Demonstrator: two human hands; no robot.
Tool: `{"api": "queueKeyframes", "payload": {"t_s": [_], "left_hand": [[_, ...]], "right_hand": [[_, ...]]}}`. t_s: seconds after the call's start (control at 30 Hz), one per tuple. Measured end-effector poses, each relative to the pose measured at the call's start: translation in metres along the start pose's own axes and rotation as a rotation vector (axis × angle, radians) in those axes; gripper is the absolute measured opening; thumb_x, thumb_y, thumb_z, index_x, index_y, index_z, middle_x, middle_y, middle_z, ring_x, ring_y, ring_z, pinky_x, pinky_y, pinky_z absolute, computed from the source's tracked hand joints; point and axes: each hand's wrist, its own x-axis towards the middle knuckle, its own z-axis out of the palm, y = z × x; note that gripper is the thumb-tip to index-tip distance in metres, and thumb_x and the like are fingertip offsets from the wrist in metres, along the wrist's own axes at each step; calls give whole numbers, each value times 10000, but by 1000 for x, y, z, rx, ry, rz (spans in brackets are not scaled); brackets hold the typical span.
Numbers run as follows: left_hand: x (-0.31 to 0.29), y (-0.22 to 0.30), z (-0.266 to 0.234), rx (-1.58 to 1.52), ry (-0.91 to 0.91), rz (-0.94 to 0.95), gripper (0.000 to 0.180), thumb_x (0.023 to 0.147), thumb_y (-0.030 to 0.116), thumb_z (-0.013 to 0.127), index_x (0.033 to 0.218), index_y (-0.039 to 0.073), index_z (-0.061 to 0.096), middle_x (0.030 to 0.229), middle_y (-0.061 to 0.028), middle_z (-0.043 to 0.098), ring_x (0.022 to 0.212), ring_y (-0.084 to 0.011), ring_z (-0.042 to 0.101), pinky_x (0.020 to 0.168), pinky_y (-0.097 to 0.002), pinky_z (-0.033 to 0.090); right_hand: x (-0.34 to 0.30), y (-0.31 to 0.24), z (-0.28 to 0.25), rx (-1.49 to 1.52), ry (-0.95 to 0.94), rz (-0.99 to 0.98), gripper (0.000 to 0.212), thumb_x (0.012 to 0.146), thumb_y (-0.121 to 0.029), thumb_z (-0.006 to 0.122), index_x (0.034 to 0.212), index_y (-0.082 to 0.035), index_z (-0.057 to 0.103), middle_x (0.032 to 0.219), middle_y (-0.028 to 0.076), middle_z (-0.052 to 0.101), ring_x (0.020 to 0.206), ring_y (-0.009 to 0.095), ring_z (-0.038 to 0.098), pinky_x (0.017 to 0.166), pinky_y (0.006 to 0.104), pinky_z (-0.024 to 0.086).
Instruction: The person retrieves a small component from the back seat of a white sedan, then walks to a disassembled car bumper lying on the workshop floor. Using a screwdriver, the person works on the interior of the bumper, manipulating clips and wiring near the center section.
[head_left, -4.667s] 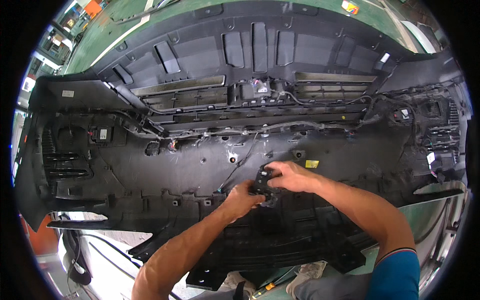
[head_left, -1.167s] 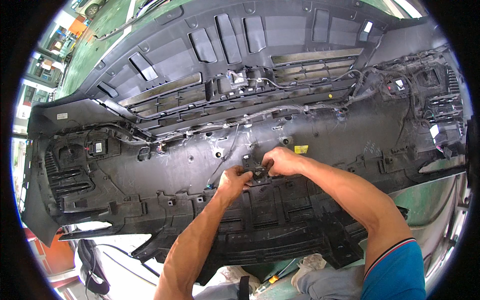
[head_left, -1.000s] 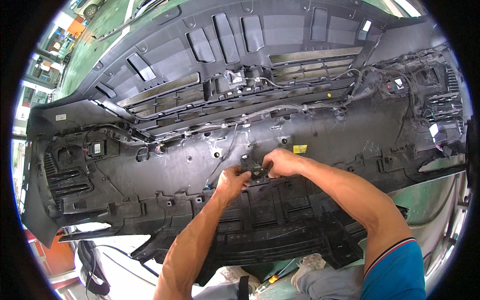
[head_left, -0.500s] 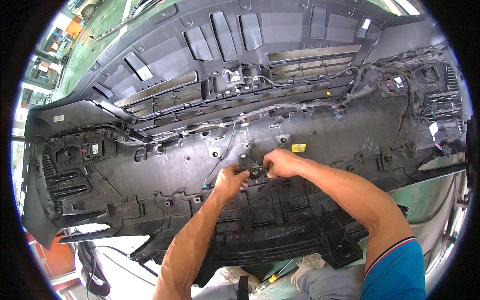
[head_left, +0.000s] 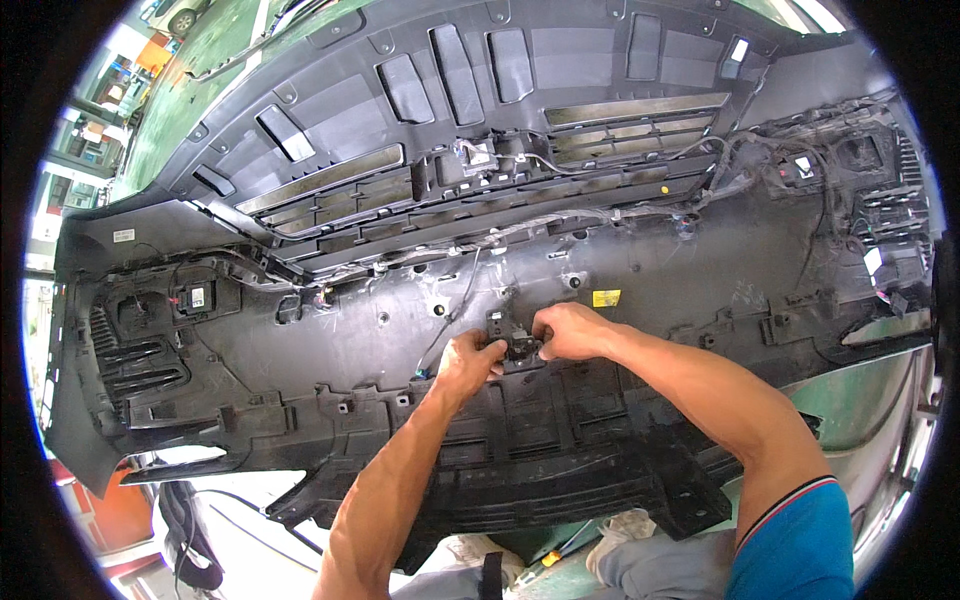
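Observation:
The inner side of a large black car bumper (head_left: 670, 265) lies in front of me. Near its middle, my left hand (head_left: 470, 362) pinches the left side of a small black plastic bracket (head_left: 521, 347). On the bracket's right side, my right hand (head_left: 574, 331) is closed, thumb and fingertips on its edge. A dark upright tab (head_left: 497, 324) rises between my hands on the far side of the bracket. My fingers partly cover the bracket, so how it attaches to the bumper is hidden. A loose thin cable (head_left: 455, 318) runs down to just beside my left hand.
A wire harness (head_left: 530, 226) crosses the bumper beyond my hands, below the slatted grille (head_left: 640, 137). A yellow label (head_left: 606, 298) sits right of my right hand. Black modules (head_left: 197, 299) are mounted at the left. A screwdriver with a yellow handle (head_left: 551, 558) lies on the floor by my feet.
The view has shifted slightly, so the bumper appears a little further right. Both hands stay at the bracket, the bracket looking turned slightly between them.

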Motion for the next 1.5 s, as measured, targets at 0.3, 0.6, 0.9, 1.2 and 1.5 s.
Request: {"api": "queueKeyframes", "payload": {"t_s": [0.3,0.6,0.9,1.2,1.5], "left_hand": [[0,-1,-4,-58,-6,-37,284,983,209,622,1056,-61,666,929,-140,718,780,-185,707,703,-297,593],[3,0,-3,-7,18,-56,322,961,240,630,1037,-68,681,895,-135,721,764,-180,707,672,-301,594],[1,-1,-2,-1,28,-18,339,975,238,618,1077,-82,665,899,-134,712,751,-175,695,663,-304,588],[-9,7,-19,326,69,20,409,942,284,644,1148,-69,661,926,-144,732,780,-195,707,729,-340,575],[-28,18,11,710,168,115,522,855,458,709,1021,-36,698,918,-252,724,904,-402,718,813,-471,547]], "right_hand": [[2,-6,1,-3,79,-35,462,856,-433,704,1122,-55,700,1063,197,724,1030,369,685,886,452,538],[10,-16,6,-28,88,14,498,842,-449,714,1140,-50,699,1057,200,727,1008,361,695,880,452,544],[9,1,-12,86,-17,-45,454,768,-254,792,1140,-10,700,1007,164,749,953,295,718,846,391,549],[3,-8,3,-96,79,-21,407,788,-250,770,1119,-27,694,1005,156,741,965,339,709,838,429,553],[-2,-2,-4,-98,107,-77,462,755,-346,783,1084,-37,687,991,167,735,954,368,702,824,461,556]]}}
